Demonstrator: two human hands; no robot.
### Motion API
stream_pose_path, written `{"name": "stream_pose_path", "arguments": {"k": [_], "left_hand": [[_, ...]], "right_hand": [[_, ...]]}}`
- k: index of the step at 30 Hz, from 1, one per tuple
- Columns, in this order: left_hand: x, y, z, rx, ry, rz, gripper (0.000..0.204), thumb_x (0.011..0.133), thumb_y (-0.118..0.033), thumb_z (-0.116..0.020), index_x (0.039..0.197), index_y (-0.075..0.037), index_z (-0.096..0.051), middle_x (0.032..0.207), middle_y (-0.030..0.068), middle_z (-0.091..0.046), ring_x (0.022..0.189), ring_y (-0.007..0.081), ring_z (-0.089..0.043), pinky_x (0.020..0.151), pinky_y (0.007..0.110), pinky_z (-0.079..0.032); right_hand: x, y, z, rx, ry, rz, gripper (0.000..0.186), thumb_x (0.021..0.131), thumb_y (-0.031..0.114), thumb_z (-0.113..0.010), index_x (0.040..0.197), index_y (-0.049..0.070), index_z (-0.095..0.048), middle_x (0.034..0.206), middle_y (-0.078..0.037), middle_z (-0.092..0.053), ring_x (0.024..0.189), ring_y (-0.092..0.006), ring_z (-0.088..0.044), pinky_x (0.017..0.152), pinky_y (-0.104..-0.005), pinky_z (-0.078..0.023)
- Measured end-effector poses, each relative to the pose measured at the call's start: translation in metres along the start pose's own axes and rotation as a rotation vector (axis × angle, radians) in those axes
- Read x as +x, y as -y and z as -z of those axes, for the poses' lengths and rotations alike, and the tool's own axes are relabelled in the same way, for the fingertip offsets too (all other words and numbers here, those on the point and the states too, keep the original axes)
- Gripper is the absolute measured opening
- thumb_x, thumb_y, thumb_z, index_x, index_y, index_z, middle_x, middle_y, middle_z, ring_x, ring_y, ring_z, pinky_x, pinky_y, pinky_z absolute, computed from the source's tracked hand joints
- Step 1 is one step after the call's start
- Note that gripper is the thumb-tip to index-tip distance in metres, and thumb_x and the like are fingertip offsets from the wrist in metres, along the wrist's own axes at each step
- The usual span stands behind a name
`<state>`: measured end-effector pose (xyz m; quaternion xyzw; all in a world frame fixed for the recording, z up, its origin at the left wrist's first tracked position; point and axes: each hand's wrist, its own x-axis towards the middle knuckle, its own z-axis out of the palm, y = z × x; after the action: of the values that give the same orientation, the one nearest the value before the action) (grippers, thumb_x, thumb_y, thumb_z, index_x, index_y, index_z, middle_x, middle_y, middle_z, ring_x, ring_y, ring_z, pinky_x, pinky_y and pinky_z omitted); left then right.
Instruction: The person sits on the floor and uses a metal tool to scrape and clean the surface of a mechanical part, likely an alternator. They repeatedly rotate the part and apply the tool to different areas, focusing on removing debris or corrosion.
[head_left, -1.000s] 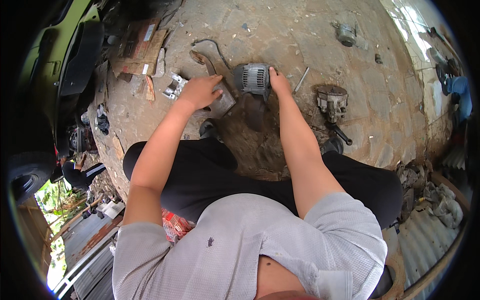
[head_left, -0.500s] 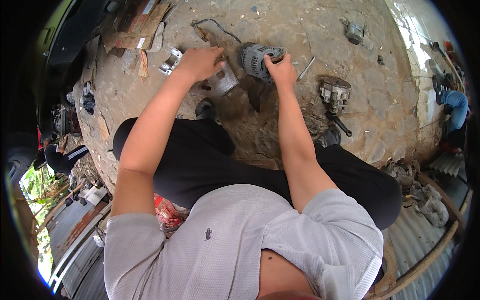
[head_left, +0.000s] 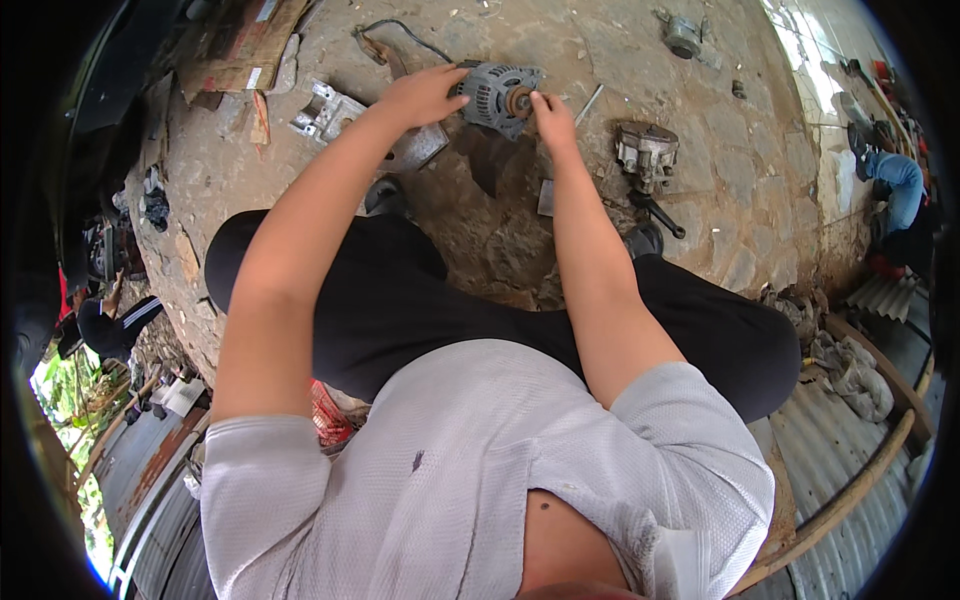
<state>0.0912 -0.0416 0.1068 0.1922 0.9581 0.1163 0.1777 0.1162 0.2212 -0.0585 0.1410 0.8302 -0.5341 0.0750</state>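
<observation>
Your left hand (head_left: pixel 422 97), fingers parted, sits at the grey alternator (head_left: pixel 488 98); your right hand (head_left: pixel 555 122) seems to pinch its pulley (head_left: pixel 518 101), likely to keep it from rolling.

Motor (head_left: pixel 490 98) flanked by left hand (head_left: pixel 422 97) and right hand (head_left: pixel 553 121). Metal block (head_left: pixel 324 112) placed on ground (head_left: pixel 780 200), left of left hand. Rod (head_left: pixel 590 103) laid right of motor; machine part (head_left: pixel 646 150) set farther right. Cardboard (head_left: pixel 238 55) laid beyond block, farther left.

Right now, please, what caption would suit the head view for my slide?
Left hand and right hand at a grey slotted housing with a brown pulley, above a rough stone floor.
</observation>
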Motion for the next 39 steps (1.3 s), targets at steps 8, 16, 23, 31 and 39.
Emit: {"name": "stream_pose_path", "arguments": {"k": [8, 16, 23, 31, 39], "left_hand": [[0.057, -0.002, -0.118, -0.223, -0.326, 0.168, 0.059, 0.108, -0.052, -0.041, 0.153, -0.014, -0.049, 0.161, 0.0153, -0.044, 0.151, 0.0413, -0.037, 0.121, 0.050, -0.034], [0.060, -0.014, -0.137, -0.355, -0.537, 0.119, 0.048, 0.108, -0.047, -0.044, 0.147, -0.021, -0.054, 0.153, 0.0105, -0.050, 0.152, 0.0373, -0.032, 0.122, 0.060, -0.021], [0.062, -0.012, -0.145, -0.442, -0.510, 0.074, 0.049, 0.109, -0.052, -0.041, 0.149, -0.025, -0.050, 0.161, 0.0088, -0.040, 0.156, 0.0353, -0.021, 0.125, 0.061, -0.012], [0.066, -0.007, -0.143, -0.390, -0.430, 0.096, 0.049, 0.110, -0.051, -0.040, 0.153, -0.028, -0.047, 0.164, 0.0072, -0.036, 0.158, 0.0335, -0.018, 0.126, 0.061, -0.009], [0.071, -0.005, -0.137, -0.388, -0.370, 0.105, 0.056, 0.107, -0.057, -0.040, 0.155, -0.029, -0.042, 0.166, 0.0051, -0.034, 0.158, 0.0340, -0.019, 0.124, 0.063, -0.011]], "right_hand": [[-0.042, 0.089, -0.014, -0.436, 0.032, -0.221, 0.088, 0.089, 0.078, -0.054, 0.126, -0.001, -0.069, 0.123, -0.028, -0.070, 0.122, -0.0424, -0.065, 0.102, -0.0515, -0.051], [-0.027, 0.047, 0.026, -0.334, 0.175, 0.482, 0.071, 0.083, 0.047, -0.081, 0.133, -0.001, -0.064, 0.136, -0.026, -0.065, 0.131, -0.0427, -0.058, 0.107, -0.0468, -0.049], [-0.015, 0.027, 0.013, -0.257, 0.054, -0.122, 0.072, 0.093, 0.059, -0.066, 0.131, -0.002, -0.067, 0.129, -0.030, -0.066, 0.128, -0.0463, -0.059, 0.107, -0.0495, -0.047], [-0.017, 0.073, 0.012, -0.376, 0.151, 0.101, 0.072, 0.089, 0.055, -0.073, 0.130, -0.003, -0.067, 0.128, -0.028, -0.068, 0.119, -0.0416, -0.067, 0.099, -0.0490, -0.053], [0.000, 0.080, -0.001, -0.643, 0.143, -0.068, 0.086, 0.090, 0.069, -0.062, 0.127, -0.008, -0.064, 0.118, -0.029, -0.072, 0.103, -0.0381, -0.074, 0.087, -0.0448, -0.058]]}}
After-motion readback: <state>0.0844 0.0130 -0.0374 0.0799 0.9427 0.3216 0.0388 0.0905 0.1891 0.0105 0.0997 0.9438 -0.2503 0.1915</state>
